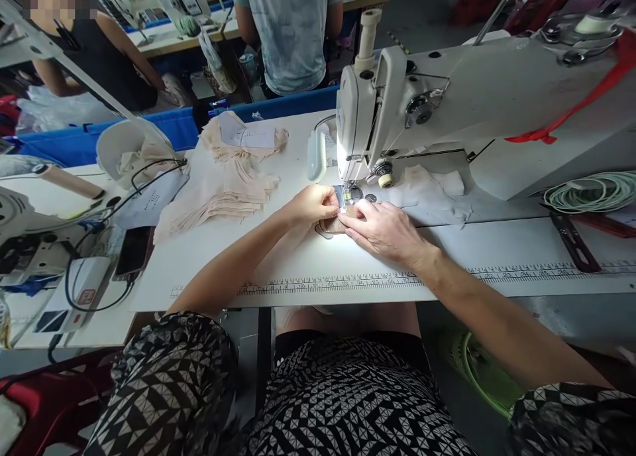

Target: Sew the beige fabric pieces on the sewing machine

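Observation:
Both hands work at the needle area of a white sewing machine [422, 91]. On the left of the presser foot, my left hand [315, 203] pinches the edge of a small piece of beige fabric [334, 225] between thumb and forefinger. From the right, my right hand [385, 229] has its bent fingers closed together on the same fabric, close in front of the foot. The fingers hide much of the piece. Sheer pale fabric [427, 189] lies on the machine bed beyond my right hand.
Stacked pale fabric pieces [218, 194] and a labelled bundle [246, 136] lie at left. A phone [134, 252] and cables are farther left. Dark thread snips [571, 240] and coiled green cord [591, 192] sit at right. A printed ruler [328, 282] runs along the front edge. Two people sit beyond.

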The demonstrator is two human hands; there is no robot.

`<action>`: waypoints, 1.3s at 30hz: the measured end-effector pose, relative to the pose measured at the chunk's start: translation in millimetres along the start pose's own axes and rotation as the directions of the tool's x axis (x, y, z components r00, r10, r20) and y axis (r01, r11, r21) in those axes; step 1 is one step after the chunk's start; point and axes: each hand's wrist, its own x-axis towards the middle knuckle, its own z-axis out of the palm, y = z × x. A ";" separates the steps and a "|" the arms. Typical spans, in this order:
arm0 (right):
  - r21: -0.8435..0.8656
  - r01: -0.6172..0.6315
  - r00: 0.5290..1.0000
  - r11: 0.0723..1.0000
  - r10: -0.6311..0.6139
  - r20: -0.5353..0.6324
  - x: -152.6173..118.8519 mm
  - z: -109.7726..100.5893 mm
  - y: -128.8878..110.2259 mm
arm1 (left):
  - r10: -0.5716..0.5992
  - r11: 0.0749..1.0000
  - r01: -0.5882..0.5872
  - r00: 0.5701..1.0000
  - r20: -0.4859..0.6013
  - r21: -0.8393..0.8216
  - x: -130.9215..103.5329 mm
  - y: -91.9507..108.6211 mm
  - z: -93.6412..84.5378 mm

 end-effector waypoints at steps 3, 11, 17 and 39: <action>-0.006 0.009 1.000 1.000 -0.009 0.006 1.0 -2.3 0.0 | 0.035 0.994 -0.040 0.998 0.052 0.105 3.7 0.5 -5.4; 0.102 -0.005 0.999 0.995 0.009 -0.036 -5.4 -10.6 5.1 | 0.055 0.995 -0.069 0.982 0.181 0.072 13.8 -1.6 -15.1; 0.142 -0.077 0.996 0.987 0.082 -0.026 -7.5 -6.9 6.4 | 0.031 0.998 -0.045 0.963 0.268 0.046 22.9 -1.2 -18.8; 0.073 -0.048 0.998 0.996 0.045 0.036 1.5 -4.4 -6.4 | 0.358 0.858 -0.342 0.933 0.033 0.384 10.1 -9.0 -12.3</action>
